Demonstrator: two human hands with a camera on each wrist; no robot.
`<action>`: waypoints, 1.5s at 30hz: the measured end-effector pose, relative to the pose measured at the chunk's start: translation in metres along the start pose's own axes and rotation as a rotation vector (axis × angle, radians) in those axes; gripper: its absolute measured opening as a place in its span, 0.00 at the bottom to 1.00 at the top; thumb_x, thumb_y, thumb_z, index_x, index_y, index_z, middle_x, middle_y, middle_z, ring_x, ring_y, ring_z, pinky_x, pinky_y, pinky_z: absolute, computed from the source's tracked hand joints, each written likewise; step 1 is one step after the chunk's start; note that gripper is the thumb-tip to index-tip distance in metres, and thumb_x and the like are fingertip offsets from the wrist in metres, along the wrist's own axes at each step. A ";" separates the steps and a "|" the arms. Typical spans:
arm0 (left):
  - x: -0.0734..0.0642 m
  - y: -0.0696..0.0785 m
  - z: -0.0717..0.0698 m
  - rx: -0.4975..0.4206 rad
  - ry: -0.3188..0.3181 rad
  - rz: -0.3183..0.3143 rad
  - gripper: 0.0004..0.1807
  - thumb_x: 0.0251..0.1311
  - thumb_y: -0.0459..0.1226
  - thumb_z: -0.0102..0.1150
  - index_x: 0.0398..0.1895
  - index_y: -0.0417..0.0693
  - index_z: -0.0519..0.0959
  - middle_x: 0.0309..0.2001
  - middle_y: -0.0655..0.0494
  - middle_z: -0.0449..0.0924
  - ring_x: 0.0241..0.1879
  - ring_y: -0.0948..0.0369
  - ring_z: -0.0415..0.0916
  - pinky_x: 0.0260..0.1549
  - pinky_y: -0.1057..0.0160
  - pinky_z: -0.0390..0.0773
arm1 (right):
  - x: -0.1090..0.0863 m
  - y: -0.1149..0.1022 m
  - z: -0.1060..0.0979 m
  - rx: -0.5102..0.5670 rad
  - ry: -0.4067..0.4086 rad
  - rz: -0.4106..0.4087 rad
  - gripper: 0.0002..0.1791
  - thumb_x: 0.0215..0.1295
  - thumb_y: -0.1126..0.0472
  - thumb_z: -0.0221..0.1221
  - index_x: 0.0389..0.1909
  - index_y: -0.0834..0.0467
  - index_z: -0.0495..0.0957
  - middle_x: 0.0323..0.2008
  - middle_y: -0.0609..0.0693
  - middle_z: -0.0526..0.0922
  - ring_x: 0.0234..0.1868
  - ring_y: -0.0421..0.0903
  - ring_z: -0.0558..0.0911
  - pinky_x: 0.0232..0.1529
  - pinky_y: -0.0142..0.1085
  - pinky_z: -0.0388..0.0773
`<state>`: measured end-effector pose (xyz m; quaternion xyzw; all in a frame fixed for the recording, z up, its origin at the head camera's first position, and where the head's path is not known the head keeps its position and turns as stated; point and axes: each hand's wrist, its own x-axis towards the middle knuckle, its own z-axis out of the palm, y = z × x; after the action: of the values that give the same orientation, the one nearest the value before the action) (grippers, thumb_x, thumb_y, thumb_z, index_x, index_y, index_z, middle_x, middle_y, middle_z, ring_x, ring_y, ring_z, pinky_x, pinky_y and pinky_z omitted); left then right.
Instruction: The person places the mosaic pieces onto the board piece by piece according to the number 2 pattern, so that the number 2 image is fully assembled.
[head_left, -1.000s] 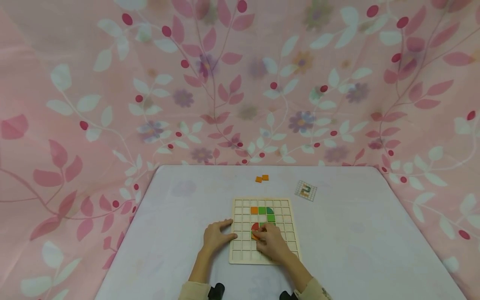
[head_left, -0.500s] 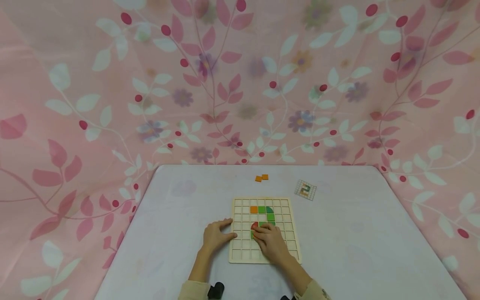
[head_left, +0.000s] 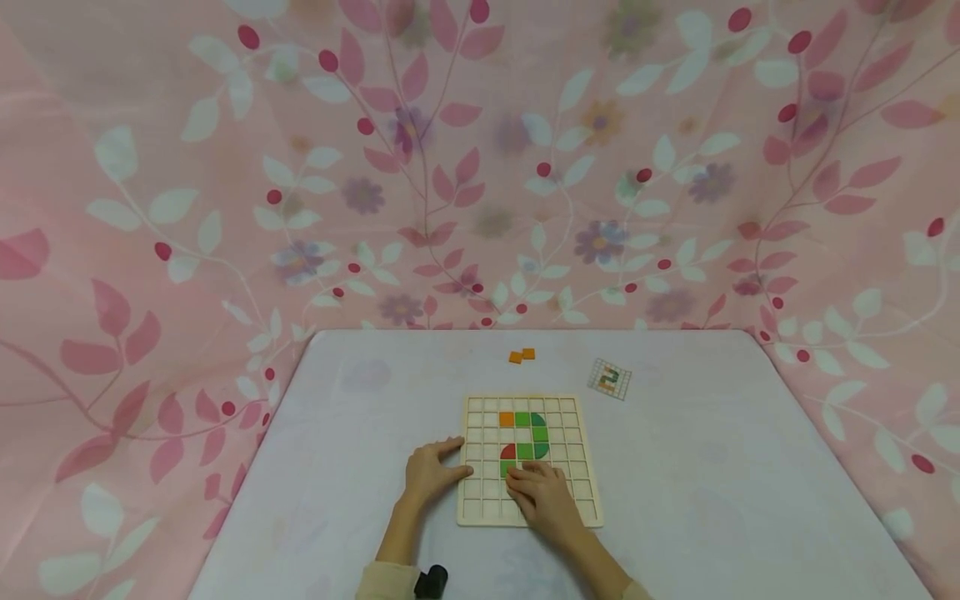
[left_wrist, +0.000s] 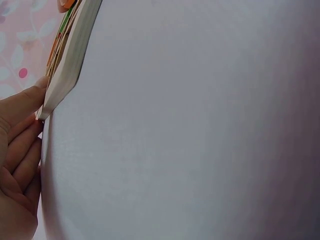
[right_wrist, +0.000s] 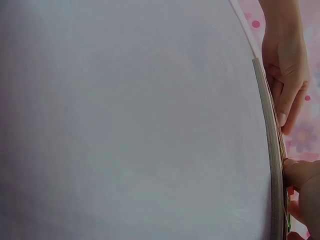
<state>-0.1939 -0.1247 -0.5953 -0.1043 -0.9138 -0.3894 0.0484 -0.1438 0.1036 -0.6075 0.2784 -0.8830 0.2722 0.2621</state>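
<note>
In the head view, a pale wooden grid board (head_left: 480, 508) lies on the table. Orange, green and red tiles sit in its cells, including a red rounded tile (head_left: 508, 452) and a green square tile (head_left: 507, 467). My left hand (head_left: 429, 475) touches the board's left edge with thumb and index finger apart. Over the lower middle of the board, my right hand (head_left: 547, 502) has bent fingers, the tips beside that green square. An orange tile (left_wrist: 65, 3) shows at its fingertips in the left wrist view, mostly hidden by them.
Two loose orange tiles (head_left: 516, 357) lie behind the board. A small gridded pattern card (head_left: 610, 379) with a figure like a 2 is at the back right. The white-covered table (head_left: 360, 433) meets a pink floral cloth at its far edge.
My right hand has shifted slightly toward me, uncovering the green square and the dark green rounded tile. My left hand stays against the board's edge.
</note>
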 end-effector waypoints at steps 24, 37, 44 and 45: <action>-0.001 0.000 0.002 -0.011 -0.005 -0.024 0.28 0.39 0.45 0.74 0.48 0.45 0.83 0.48 0.43 0.81 0.50 0.45 0.78 0.48 0.46 0.75 | -0.007 -0.009 0.000 0.009 -0.065 0.049 0.11 0.52 0.61 0.67 0.39 0.55 0.86 0.45 0.46 0.85 0.49 0.51 0.79 0.39 0.44 0.65; -0.001 0.000 0.002 -0.017 -0.014 -0.012 0.28 0.39 0.46 0.74 0.48 0.45 0.83 0.48 0.43 0.81 0.50 0.45 0.78 0.48 0.46 0.75 | -0.007 -0.011 0.002 0.069 0.030 0.158 0.12 0.46 0.59 0.71 0.34 0.55 0.87 0.40 0.46 0.86 0.46 0.50 0.80 0.41 0.44 0.67; -0.001 -0.001 0.001 0.006 0.005 -0.002 0.28 0.38 0.46 0.74 0.47 0.46 0.83 0.47 0.43 0.82 0.49 0.46 0.78 0.46 0.47 0.75 | -0.005 -0.010 0.003 0.081 0.026 0.112 0.11 0.48 0.61 0.70 0.35 0.57 0.87 0.39 0.48 0.87 0.44 0.50 0.81 0.41 0.43 0.68; -0.001 0.000 0.001 0.003 0.005 -0.002 0.29 0.38 0.46 0.74 0.47 0.46 0.83 0.47 0.43 0.82 0.49 0.46 0.78 0.46 0.47 0.75 | -0.005 -0.010 0.003 0.081 0.028 0.107 0.11 0.47 0.62 0.70 0.35 0.57 0.87 0.39 0.48 0.87 0.44 0.50 0.81 0.41 0.43 0.69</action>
<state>-0.1927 -0.1246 -0.5963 -0.1021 -0.9144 -0.3885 0.0504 -0.1345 0.0962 -0.6093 0.2372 -0.8812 0.3252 0.2479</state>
